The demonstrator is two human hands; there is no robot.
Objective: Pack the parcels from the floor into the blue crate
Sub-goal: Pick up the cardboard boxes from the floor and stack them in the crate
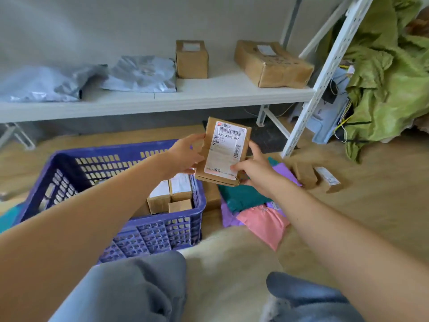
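Observation:
A brown cardboard parcel (pixel 224 152) with a white barcode label is held up in the air, label facing me, above the right rim of the blue crate (pixel 76 159). My left hand (pixel 185 156) grips its left edge. My right hand (pixel 255 169) grips its lower right corner, thumb on the label. Inside the crate, in the near right corner, stand several small cardboard boxes (pixel 171 196). On the floor to the right lie soft mailers: teal (pixel 241 196), pink (pixel 264 224), purple (pixel 284 171), and two small brown boxes (pixel 306 174).
A white shelf (pixel 209 94) behind the crate carries two grey poly bags and two cardboard boxes. Its perforated metal upright (pixel 322 82) slants down to the floor on the right. A crumpled green sack (pixel 390 73) fills the far right. My knees are at the bottom.

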